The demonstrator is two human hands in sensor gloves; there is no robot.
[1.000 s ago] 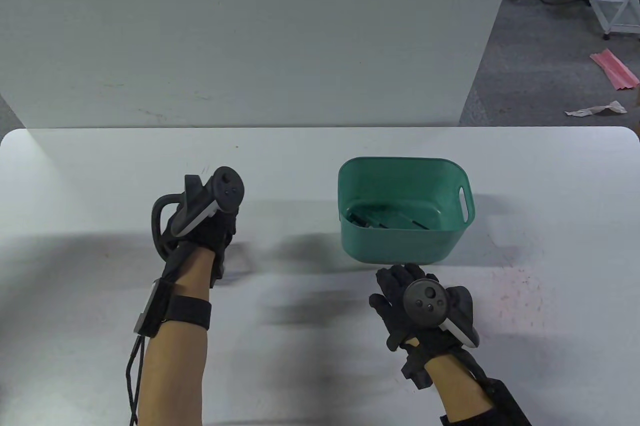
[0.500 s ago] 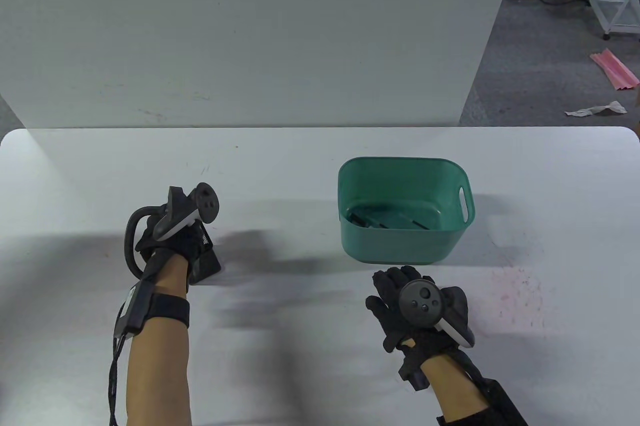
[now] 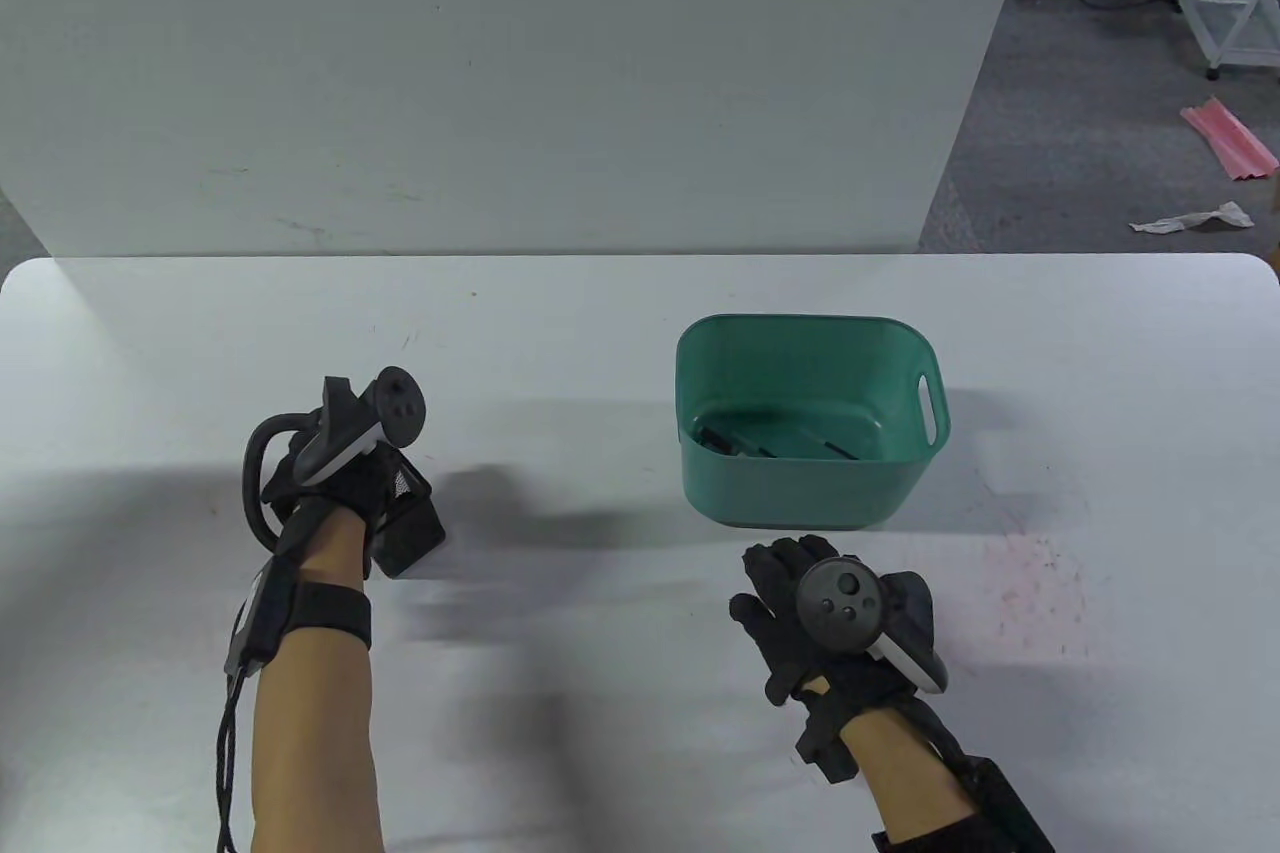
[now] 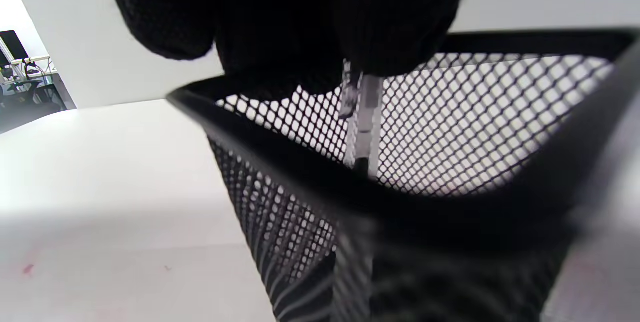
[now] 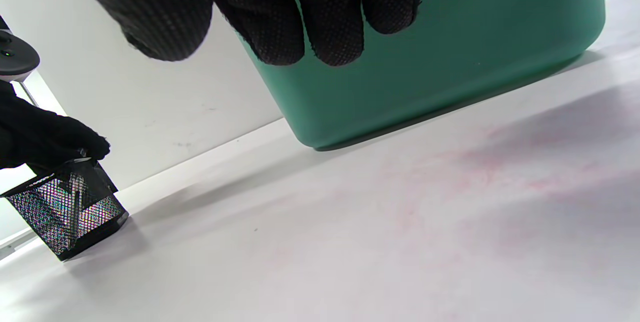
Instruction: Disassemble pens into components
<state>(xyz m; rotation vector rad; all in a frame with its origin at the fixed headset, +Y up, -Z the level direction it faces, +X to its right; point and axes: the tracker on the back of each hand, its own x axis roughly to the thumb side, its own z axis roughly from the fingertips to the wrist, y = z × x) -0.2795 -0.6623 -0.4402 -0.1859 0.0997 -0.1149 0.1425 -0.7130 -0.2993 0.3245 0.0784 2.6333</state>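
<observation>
While no writing is readable, left hand [image 3: 345, 478] pinches a pen [image 4: 364, 122]; right hand [image 3: 815, 608] fingers relaxed.

We find no text, label, brand, number or sign that we can read in any of the three views. The glove on the left hand [image 3: 345, 483] carries a small pale patch near the mesh pen holder [image 3: 410, 528] (it may be a tag, but it is too small and blurred for us to make out any letters). The green bin [image 3: 905, 483] shows plain walls with nothing printed on them. The round tracker [image 3: 838, 605] on the right hand [image 3: 800, 613] shows only unmarked buttons.
</observation>
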